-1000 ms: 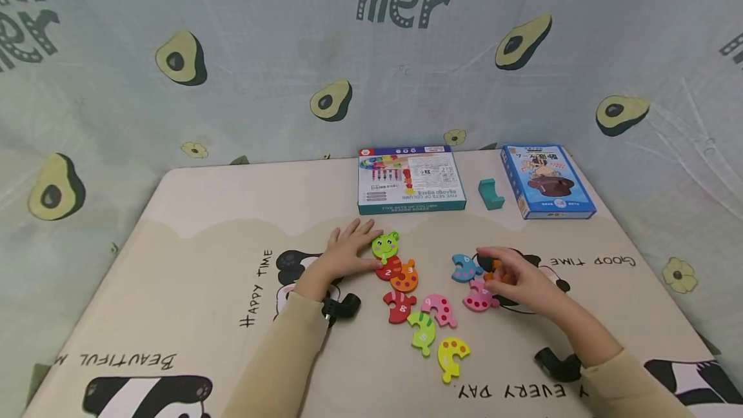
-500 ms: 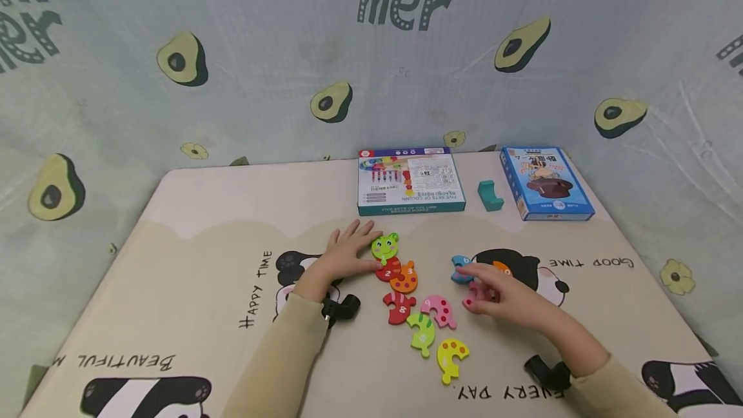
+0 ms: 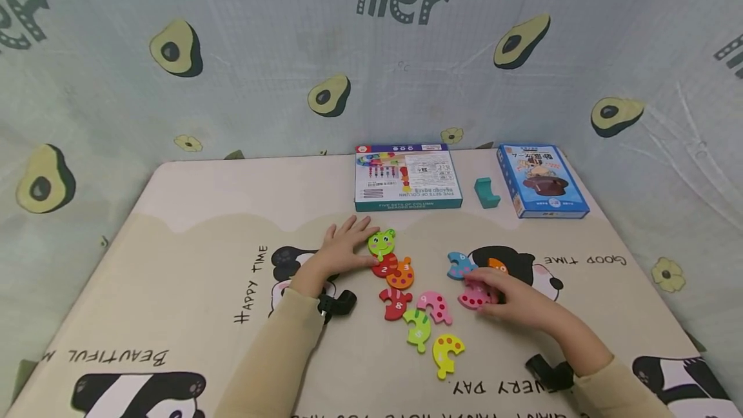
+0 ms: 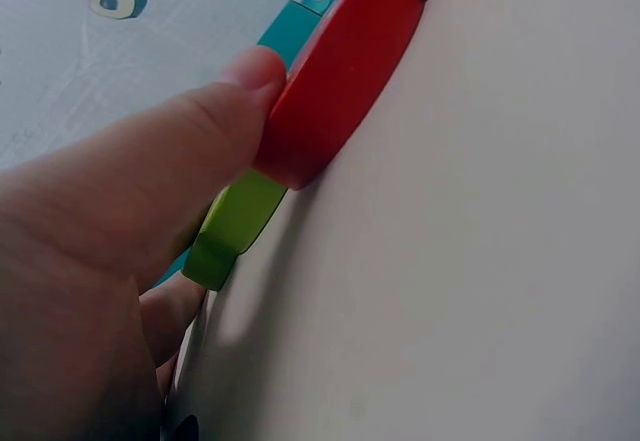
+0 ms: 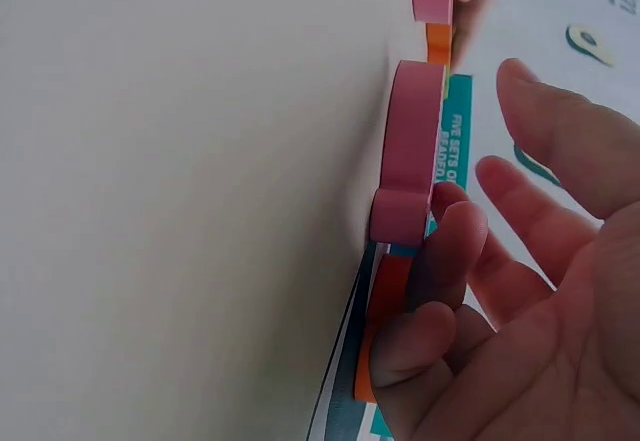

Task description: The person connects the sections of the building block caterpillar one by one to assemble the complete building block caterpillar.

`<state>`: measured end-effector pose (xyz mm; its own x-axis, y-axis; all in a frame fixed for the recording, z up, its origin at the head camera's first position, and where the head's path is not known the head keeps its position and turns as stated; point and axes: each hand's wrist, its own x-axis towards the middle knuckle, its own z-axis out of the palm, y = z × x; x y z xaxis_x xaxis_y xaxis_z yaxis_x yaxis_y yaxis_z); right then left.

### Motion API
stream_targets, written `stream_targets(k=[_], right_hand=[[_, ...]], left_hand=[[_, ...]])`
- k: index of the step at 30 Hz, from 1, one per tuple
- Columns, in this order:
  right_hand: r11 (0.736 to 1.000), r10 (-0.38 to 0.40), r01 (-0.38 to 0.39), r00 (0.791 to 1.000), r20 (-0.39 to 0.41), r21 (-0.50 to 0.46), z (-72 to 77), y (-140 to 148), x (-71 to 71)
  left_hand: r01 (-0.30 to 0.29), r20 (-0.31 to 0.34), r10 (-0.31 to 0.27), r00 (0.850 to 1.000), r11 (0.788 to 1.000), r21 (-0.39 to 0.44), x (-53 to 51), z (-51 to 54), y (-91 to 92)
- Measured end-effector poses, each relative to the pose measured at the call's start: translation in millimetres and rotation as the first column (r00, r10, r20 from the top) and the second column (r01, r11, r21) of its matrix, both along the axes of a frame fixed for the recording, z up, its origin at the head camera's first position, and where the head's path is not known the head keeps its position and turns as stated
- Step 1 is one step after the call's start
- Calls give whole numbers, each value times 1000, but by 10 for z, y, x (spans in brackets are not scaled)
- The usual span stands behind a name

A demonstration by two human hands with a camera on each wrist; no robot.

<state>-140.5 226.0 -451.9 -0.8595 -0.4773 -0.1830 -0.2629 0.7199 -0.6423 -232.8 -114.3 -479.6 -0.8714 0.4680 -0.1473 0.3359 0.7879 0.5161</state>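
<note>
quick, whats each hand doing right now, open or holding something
Left hand: open, thumb against the red 2 piece.
Right hand: open, loosely curled beside the nearest pink piece, not gripping it; contact unclear.

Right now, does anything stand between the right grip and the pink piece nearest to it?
Nothing visible does: the right grip is close at the pink piece, and the blue piece lies beside that piece, not in between.
</note>
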Motion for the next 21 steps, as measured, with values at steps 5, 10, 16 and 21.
stream_targets(k=[5, 10, 16, 21], right_hand=[[1000, 12, -11, 1000, -22, 2, -14, 9, -8], [999, 10, -7, 998, -64, 54, -40, 7, -1], [990, 10, 9, 991, -133, 143, -61, -30, 1], [992, 26, -13, 994, -103, 122, -38, -61, -2]], left_hand=[[-4, 2, 4, 1000, 1000, 1, 0, -14, 1], [2, -6, -2, 1000, 1000, -2, -18, -32, 2], [-2, -6, 2, 1000, 1000, 0, -24, -43, -1], [-2, -12, 2, 1000, 1000, -4, -22, -35, -6]])
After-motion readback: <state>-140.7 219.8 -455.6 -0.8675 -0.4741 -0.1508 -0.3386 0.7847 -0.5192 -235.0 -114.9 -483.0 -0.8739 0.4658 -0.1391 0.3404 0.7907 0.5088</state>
